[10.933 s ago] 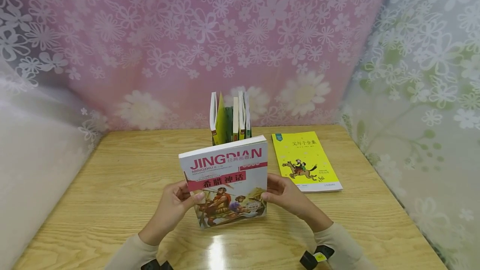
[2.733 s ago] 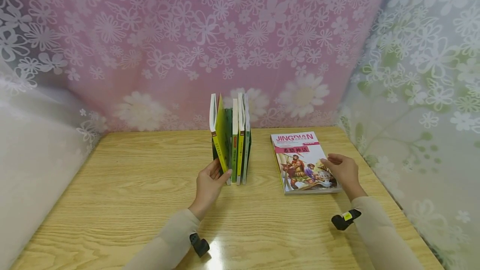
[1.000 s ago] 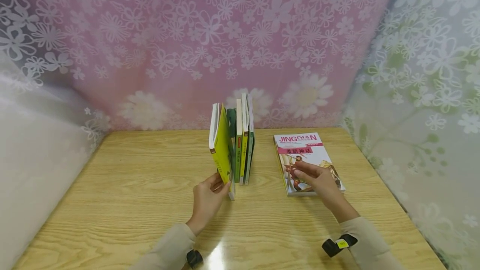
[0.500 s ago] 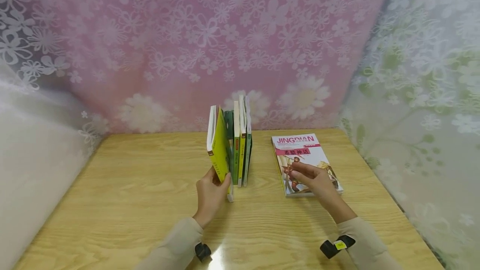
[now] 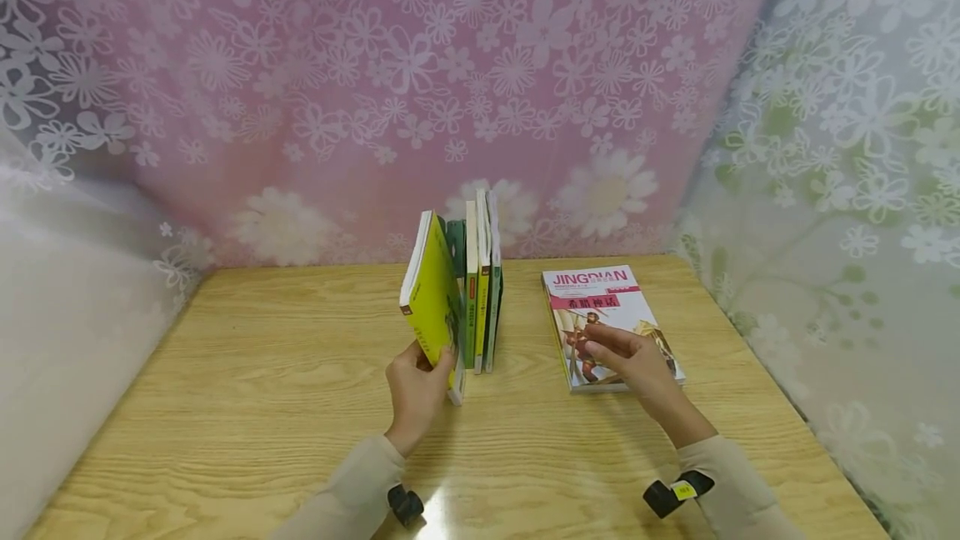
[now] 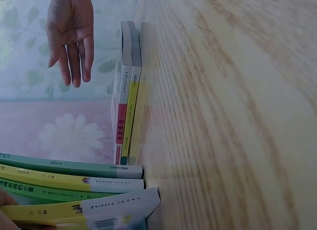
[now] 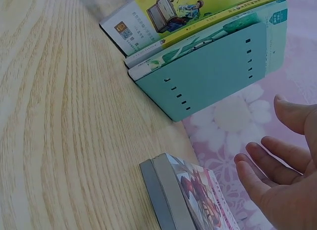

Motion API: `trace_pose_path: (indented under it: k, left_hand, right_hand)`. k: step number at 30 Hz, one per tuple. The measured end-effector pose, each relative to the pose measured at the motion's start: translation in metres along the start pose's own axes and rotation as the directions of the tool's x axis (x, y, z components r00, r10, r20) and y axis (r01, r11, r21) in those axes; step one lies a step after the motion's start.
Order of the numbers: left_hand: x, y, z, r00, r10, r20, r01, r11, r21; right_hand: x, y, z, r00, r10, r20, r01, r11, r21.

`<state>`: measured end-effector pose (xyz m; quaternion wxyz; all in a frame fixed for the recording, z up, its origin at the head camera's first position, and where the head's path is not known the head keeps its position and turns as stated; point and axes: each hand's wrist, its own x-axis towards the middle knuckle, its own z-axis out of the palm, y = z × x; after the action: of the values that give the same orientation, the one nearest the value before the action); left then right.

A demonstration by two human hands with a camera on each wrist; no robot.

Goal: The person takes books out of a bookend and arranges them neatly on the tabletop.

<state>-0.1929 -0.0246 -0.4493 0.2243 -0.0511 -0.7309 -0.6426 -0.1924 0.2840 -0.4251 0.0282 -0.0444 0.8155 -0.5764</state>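
Observation:
In the head view my left hand (image 5: 417, 398) grips the lower spine end of a yellow-green paperback book (image 5: 437, 294), thumb on the cover side and fingers behind. The book stands upright, tilted, pulled partly out toward me at the left of a row of upright books (image 5: 482, 307). My right hand (image 5: 637, 369) hovers over a white-and-pink paperback with painted figures (image 5: 573, 283), fingers extended and holding nothing. In the left wrist view that book lies flat on a yellow book (image 6: 131, 106), with the right hand clear above both.
A green metal bookend (image 7: 213, 74) stands against the right side of the row in the right wrist view. The wooden table (image 5: 262, 373) ends at a pink floral curtain (image 5: 337, 123) behind and a pale floral one (image 5: 847, 190) at the right.
Earlier, both hands held the white-and-pink book; it now lies on the yellow book at the right. Since then my left hand has drawn the yellow-green book toward me and tilted it left.

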Motion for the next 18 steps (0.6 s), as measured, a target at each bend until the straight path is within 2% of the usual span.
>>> trace_pose_path:
  k: [7,18]
  left_hand:
    - [-0.005,0.006,-0.011,0.999,-0.044,0.014,0.044,0.999,0.008]
    - [-0.013,0.014,-0.040,0.992,-0.113,0.050,0.111,0.993,0.046]
  right_hand:
    - [0.001,-0.002,0.000,1.000,-0.001,0.002,0.001,1.000,0.016]
    - [0.003,-0.002,0.006,0.999,-0.036,0.037,0.033,0.997,0.071]
